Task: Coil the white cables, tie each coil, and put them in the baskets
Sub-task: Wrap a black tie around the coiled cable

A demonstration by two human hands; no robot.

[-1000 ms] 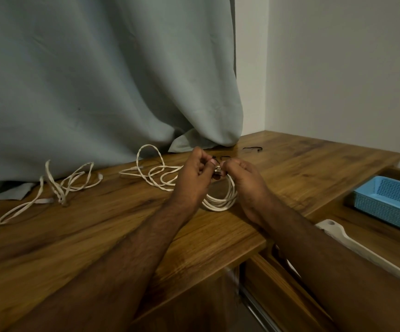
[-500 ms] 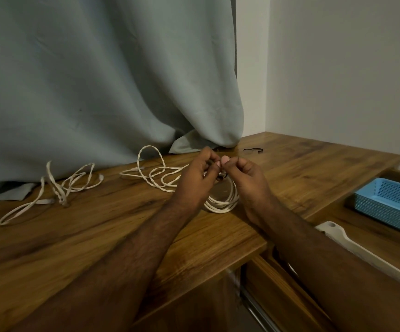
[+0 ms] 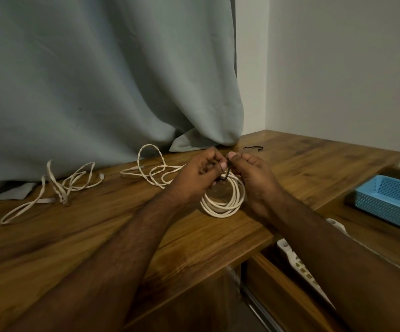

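While the coiled white cable rests on the wooden table as it did a second ago, the left hand and right hand have drawn their pinched fingertips closer and a little higher on the dark tie at the coil's top — a twist under way, I judge, not yet finished. Two loose cables wait near the curtain, the blue basket sits well apart at right — no brand, label or writing is readable.

A grey curtain drapes onto a wooden table beside pale walls.
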